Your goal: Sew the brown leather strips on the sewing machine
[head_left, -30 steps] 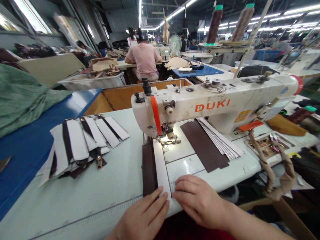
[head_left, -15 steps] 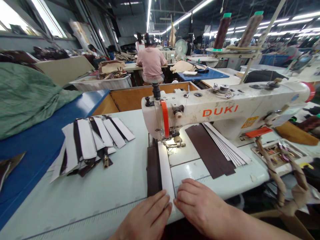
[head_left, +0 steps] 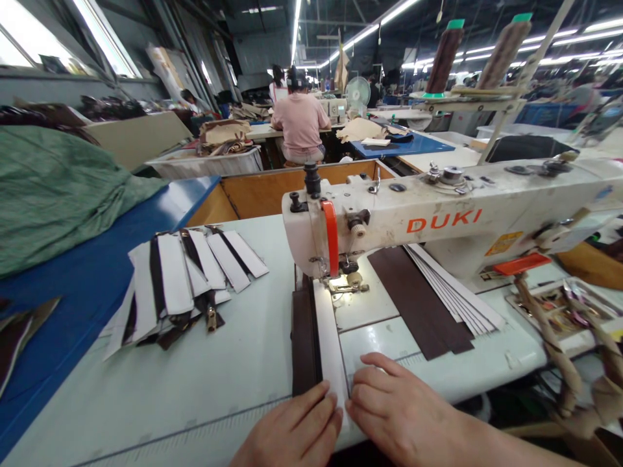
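- Left hand [head_left: 292, 434]: open, flat on white strip [head_left: 331, 350], steadying it.
- Right hand [head_left: 403, 408]: open, pressing likewise, unclenched.
- Sewing machine [head_left: 389, 227]: 12 o'clock, strip aligned to it.
- Strip stack [head_left: 180, 285]: 10 o'clock, within reach.

My matt white paper-faced strip [head_left: 331, 350] looks smooth, and the dark brown strip [head_left: 304, 344] beside it is matt, leather-like. The pale green laminate tabletop [head_left: 204, 395] is smooth and slightly glossy — the cream enamel sewing machine arm [head_left: 438, 224] is glossy but scuffed — painted metal.

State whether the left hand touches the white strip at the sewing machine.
Touching: the head view shows the left hand resting its fingertips on the white strip.
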The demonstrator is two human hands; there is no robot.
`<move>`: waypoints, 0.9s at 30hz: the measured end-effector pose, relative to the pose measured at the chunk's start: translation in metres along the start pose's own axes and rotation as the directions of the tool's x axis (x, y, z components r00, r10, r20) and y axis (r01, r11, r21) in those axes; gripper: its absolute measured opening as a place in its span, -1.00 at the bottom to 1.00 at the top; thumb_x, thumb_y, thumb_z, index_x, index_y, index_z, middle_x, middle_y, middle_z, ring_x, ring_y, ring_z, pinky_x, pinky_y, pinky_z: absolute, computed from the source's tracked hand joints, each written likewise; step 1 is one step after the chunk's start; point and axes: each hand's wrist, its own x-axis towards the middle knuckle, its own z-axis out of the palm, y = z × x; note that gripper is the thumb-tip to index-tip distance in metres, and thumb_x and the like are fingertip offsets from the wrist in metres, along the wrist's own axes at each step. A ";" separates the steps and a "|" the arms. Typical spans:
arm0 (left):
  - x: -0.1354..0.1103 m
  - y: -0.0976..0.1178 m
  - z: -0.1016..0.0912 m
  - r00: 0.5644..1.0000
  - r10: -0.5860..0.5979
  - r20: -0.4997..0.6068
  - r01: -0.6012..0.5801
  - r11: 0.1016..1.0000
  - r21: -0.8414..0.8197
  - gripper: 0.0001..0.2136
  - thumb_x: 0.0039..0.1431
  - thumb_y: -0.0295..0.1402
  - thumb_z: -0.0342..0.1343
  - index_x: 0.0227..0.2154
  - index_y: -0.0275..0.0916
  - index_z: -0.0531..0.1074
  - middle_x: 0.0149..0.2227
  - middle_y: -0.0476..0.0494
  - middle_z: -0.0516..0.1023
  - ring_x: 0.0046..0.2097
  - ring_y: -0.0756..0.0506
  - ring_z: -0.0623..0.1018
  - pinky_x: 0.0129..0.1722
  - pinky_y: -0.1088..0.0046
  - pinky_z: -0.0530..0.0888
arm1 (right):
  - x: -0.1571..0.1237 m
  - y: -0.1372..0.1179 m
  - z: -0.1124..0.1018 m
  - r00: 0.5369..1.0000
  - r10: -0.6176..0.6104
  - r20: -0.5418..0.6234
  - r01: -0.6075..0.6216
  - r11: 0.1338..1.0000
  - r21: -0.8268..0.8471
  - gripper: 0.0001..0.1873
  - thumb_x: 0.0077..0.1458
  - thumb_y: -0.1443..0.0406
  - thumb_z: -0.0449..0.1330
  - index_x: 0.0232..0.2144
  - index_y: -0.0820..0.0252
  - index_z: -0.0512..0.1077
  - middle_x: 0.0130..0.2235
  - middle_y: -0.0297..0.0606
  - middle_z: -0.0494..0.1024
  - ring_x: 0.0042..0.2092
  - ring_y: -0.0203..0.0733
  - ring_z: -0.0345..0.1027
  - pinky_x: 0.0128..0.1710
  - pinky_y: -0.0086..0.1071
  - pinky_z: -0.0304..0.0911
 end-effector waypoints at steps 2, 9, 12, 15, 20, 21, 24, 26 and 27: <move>-0.002 -0.002 0.005 0.998 -0.005 -0.068 0.005 1.000 0.000 -0.69 0.31 -0.54 -0.20 -0.22 -0.30 0.49 -0.22 -0.14 0.60 -0.09 -0.07 0.56 -0.16 0.52 0.53 | 0.001 0.003 0.000 1.000 0.001 0.016 -0.001 1.000 0.007 -0.84 0.22 0.42 0.06 -0.33 0.22 0.44 -0.33 -0.30 0.48 -0.23 -0.18 0.25 0.15 -0.25 0.03; 0.002 -0.023 0.019 0.999 -0.037 0.005 0.037 0.999 -0.020 -0.70 0.30 -0.56 -0.19 -0.17 -0.37 0.47 -0.18 -0.19 0.58 -0.03 -0.11 0.53 -0.07 0.46 0.51 | 0.014 0.026 0.004 1.000 0.001 0.002 -0.001 1.000 -0.010 -0.88 0.22 0.43 0.06 -0.33 0.26 0.39 -0.34 -0.29 0.44 -0.21 -0.18 0.21 0.14 -0.24 -0.03; 0.009 -0.037 0.022 0.999 -0.040 0.002 0.040 0.999 -0.011 -0.71 0.31 -0.55 -0.19 -0.20 -0.35 0.47 -0.21 -0.18 0.58 -0.06 -0.08 0.55 -0.08 0.46 0.53 | 0.023 0.038 0.005 1.000 0.009 -0.009 -0.010 1.000 -0.030 -0.88 0.24 0.40 0.06 -0.34 0.26 0.38 -0.34 -0.30 0.43 -0.21 -0.18 0.20 0.08 -0.25 0.02; 0.015 -0.050 0.026 0.999 -0.047 -0.001 0.047 0.999 0.012 -0.72 0.31 -0.55 -0.17 -0.18 -0.33 0.46 -0.20 -0.17 0.57 -0.07 -0.08 0.55 -0.09 0.44 0.54 | 0.030 0.050 0.008 0.999 0.026 -0.036 -0.028 0.998 -0.057 -0.86 0.25 0.40 0.05 -0.36 0.25 0.38 -0.35 -0.29 0.41 -0.21 -0.17 0.20 0.04 -0.23 0.04; 0.026 -0.068 0.030 0.996 -0.086 -0.017 0.086 0.996 0.014 -0.74 0.30 -0.56 -0.15 -0.21 -0.33 0.46 -0.20 -0.17 0.56 -0.08 -0.08 0.55 -0.06 0.42 0.52 | 0.043 0.066 0.009 0.996 0.040 -0.076 -0.046 0.995 -0.088 -0.86 0.24 0.39 0.08 -0.37 0.24 0.40 -0.35 -0.29 0.42 -0.20 -0.16 0.21 0.03 -0.24 0.04; 0.029 -0.072 0.030 0.997 -0.070 -0.028 0.071 0.997 0.023 -0.74 0.31 -0.56 -0.16 -0.22 -0.35 0.46 -0.22 -0.18 0.56 -0.10 -0.07 0.56 -0.07 0.42 0.53 | 0.046 0.069 0.010 0.995 0.049 -0.088 -0.057 0.994 -0.096 -0.86 0.24 0.39 0.08 -0.38 0.24 0.40 -0.36 -0.29 0.42 -0.20 -0.16 0.21 0.02 -0.25 0.04; 0.038 -0.083 0.030 0.997 -0.053 -0.056 0.057 0.996 0.062 -0.71 0.32 -0.56 -0.20 -0.26 -0.38 0.46 -0.27 -0.19 0.56 -0.17 -0.05 0.58 -0.11 0.45 0.54 | 0.054 0.075 0.012 0.986 0.101 -0.131 -0.117 0.985 -0.124 -0.83 0.23 0.41 0.09 -0.42 0.23 0.40 -0.36 -0.29 0.43 -0.21 -0.17 0.23 -0.03 -0.27 0.06; 0.043 -0.091 0.031 0.997 -0.064 -0.043 0.067 0.995 0.074 -0.69 0.33 -0.54 -0.22 -0.27 -0.36 0.46 -0.28 -0.19 0.56 -0.19 -0.04 0.58 -0.12 0.47 0.53 | 0.058 0.078 0.015 0.977 0.148 -0.154 -0.169 0.976 -0.135 -0.83 0.23 0.41 0.09 -0.41 0.23 0.41 -0.36 -0.29 0.44 -0.23 -0.17 0.23 -0.05 -0.27 0.06; 0.044 -0.095 0.033 0.997 -0.069 -0.025 0.070 0.995 0.075 -0.68 0.33 -0.53 -0.23 -0.26 -0.35 0.46 -0.27 -0.19 0.57 -0.17 -0.04 0.57 -0.11 0.47 0.53 | 0.060 0.078 0.016 0.972 0.170 -0.164 -0.193 0.972 -0.137 -0.84 0.23 0.41 0.08 -0.39 0.23 0.42 -0.36 -0.28 0.45 -0.23 -0.16 0.23 -0.05 -0.26 0.05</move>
